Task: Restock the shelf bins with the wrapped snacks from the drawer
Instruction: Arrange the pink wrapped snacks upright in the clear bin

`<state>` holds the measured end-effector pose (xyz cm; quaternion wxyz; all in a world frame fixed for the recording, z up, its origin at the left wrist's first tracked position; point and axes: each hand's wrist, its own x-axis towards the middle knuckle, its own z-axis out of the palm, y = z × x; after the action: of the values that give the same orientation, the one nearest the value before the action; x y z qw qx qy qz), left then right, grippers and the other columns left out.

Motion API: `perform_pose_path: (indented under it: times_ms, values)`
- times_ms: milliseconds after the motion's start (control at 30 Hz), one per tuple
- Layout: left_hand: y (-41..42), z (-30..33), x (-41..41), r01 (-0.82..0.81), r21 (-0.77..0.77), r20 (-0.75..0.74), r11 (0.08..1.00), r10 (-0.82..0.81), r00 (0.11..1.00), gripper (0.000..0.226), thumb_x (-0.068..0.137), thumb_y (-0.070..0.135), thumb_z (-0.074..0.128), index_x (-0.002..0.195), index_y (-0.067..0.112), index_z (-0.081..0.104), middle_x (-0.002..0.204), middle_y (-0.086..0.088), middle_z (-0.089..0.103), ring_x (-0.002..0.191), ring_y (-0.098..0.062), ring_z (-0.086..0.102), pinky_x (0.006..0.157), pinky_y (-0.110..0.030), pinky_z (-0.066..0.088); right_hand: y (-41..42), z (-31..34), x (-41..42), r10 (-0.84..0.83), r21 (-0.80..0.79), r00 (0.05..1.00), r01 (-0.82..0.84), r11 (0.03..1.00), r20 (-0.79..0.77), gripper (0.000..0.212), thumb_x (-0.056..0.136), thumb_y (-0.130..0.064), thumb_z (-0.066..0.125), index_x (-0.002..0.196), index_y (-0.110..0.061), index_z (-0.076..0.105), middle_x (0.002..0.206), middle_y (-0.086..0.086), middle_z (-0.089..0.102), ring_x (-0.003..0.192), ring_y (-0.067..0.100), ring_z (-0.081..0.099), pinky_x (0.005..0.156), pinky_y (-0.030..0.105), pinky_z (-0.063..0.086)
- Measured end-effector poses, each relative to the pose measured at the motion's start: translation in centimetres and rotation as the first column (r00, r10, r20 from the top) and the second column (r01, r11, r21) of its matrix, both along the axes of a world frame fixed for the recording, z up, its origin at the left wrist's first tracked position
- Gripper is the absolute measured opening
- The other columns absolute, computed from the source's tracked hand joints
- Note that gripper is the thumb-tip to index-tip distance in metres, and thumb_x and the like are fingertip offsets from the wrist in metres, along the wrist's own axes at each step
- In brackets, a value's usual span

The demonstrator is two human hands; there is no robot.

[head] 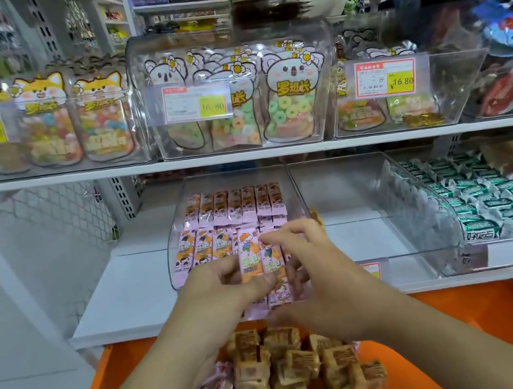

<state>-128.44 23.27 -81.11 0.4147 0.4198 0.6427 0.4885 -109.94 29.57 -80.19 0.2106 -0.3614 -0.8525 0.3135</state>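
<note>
Holding a small bunch of pink-and-orange wrapped snack bars (261,257) upright at the front of the clear plastic shelf bin (174,243), both hands meet above the orange drawer (476,320). The left hand (216,283) pinches the bars' lower ends between thumb and curled fingers; the right hand (300,255) curls round their right side, fingertips (266,237) on the tops. Brown wrapped square snacks (299,368) lie in the drawer below.

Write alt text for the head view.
Both hands, left hand and right hand, hold pink snack packets at a clear shelf bin partly filled with them; below, an orange drawer holds brown and pink wrapped snacks.
</note>
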Motion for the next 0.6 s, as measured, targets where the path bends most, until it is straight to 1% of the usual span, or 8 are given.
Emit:
perform_pose_path:
  times_ms: [67, 167, 200, 267, 333, 433, 500, 600]
  values:
    - [0.1, 0.5, 0.1, 0.053, 0.007, -0.071, 0.999, -0.052, 0.996, 0.041, 0.082, 0.039, 0.088, 0.120, 0.034, 0.072, 0.109, 0.019, 0.075, 0.106, -0.004, 0.069, 0.099, -0.038, 0.056, 0.5, 0.0, -0.4, -0.021, -0.023, 0.999, 0.020, 1.000, -0.041, 0.101, 0.070, -0.032, 0.099, 0.153, -0.039, 0.043, 0.131, -0.020, 0.032, 0.079, 0.015, 0.059, 0.077, 0.028, 0.058]
    - [0.1, 0.9, -0.1, 0.088, 0.066, -0.119, 0.994, -0.080, 0.990, 0.046, 0.090, 0.037, 0.080, 0.121, 0.056, 0.052, 0.105, 0.031, 0.067, 0.092, 0.016, 0.063, 0.092, -0.024, 0.052, 0.9, 0.2, -0.9, -0.064, -0.084, 0.994, 0.057, 0.995, -0.086, 0.084, 0.069, -0.031, 0.099, 0.140, -0.039, 0.056, 0.128, -0.021, 0.038, 0.080, 0.018, 0.060, 0.078, 0.030, 0.058]
    - [0.0, 1.2, -0.2, 0.089, 0.060, -0.168, 0.994, -0.077, 0.983, 0.054, 0.091, 0.038, 0.078, 0.131, 0.059, 0.048, 0.110, 0.032, 0.063, 0.093, 0.018, 0.061, 0.090, -0.021, 0.050, 1.0, 0.1, -1.0, -0.067, -0.097, 0.994, 0.058, 0.994, -0.087, 0.079, 0.070, -0.032, 0.098, 0.138, -0.039, 0.058, 0.126, -0.020, 0.042, 0.081, 0.018, 0.060, 0.079, 0.031, 0.058]
    - [-0.1, 1.0, -0.3, 0.128, 0.047, -0.263, 0.991, -0.111, 0.958, 0.071, 0.092, 0.041, 0.076, 0.152, 0.048, 0.039, 0.128, 0.027, 0.062, 0.102, 0.011, 0.063, 0.092, -0.021, 0.051, 1.1, -0.2, -1.2, -0.057, -0.109, 0.996, 0.049, 0.993, -0.070, 0.077, 0.072, -0.034, 0.097, 0.139, -0.039, 0.059, 0.117, -0.016, 0.049, 0.081, 0.015, 0.061, 0.081, 0.031, 0.058]
    - [-0.1, 0.7, -0.4, 0.144, 0.026, -0.315, 0.989, -0.128, 0.940, 0.083, 0.092, 0.040, 0.076, 0.160, 0.040, 0.028, 0.138, 0.020, 0.060, 0.113, 0.003, 0.063, 0.098, -0.027, 0.053, 1.0, -0.5, -1.4, -0.045, -0.096, 0.998, 0.041, 0.995, -0.047, 0.081, 0.073, -0.035, 0.096, 0.143, -0.040, 0.056, 0.108, -0.018, 0.052, 0.077, 0.010, 0.059, 0.079, 0.029, 0.058]
    - [-0.2, 0.7, -0.7, 0.089, 0.022, -0.318, 0.996, -0.077, 0.945, 0.095, 0.089, 0.043, 0.078, 0.162, 0.047, 0.017, 0.147, 0.022, 0.047, 0.127, -0.008, 0.057, 0.106, -0.033, 0.048, 1.0, -0.6, -1.6, -0.012, -0.086, 1.000, 0.010, 0.996, -0.021, 0.088, 0.075, -0.035, 0.094, 0.149, -0.043, 0.049, 0.103, -0.027, 0.048, 0.073, 0.006, 0.056, 0.072, 0.025, 0.054]
    - [-0.2, 0.5, -0.8, 0.063, 0.045, -0.311, 0.997, -0.046, 0.949, 0.096, 0.087, 0.042, 0.080, 0.161, 0.049, 0.018, 0.140, 0.017, 0.052, 0.119, -0.005, 0.061, 0.100, -0.029, 0.051, 1.0, -0.4, -1.6, 0.010, -0.090, 1.000, -0.010, 0.996, -0.011, 0.089, 0.076, -0.034, 0.094, 0.150, -0.045, 0.046, 0.108, -0.030, 0.045, 0.074, 0.005, 0.056, 0.071, 0.023, 0.053]
    - [-0.2, 0.6, -0.6, 0.023, 0.088, -0.295, 0.996, 0.004, 0.956, 0.081, 0.087, 0.032, 0.083, 0.143, 0.051, 0.029, 0.113, 0.018, 0.062, 0.086, 0.009, 0.066, 0.073, -0.013, 0.049, 1.3, -0.5, -1.4, -0.006, -0.119, 0.997, -0.003, 0.993, -0.072, 0.086, 0.071, -0.029, 0.098, 0.143, -0.043, 0.052, 0.113, -0.025, 0.047, 0.074, 0.007, 0.058, 0.070, 0.024, 0.055]
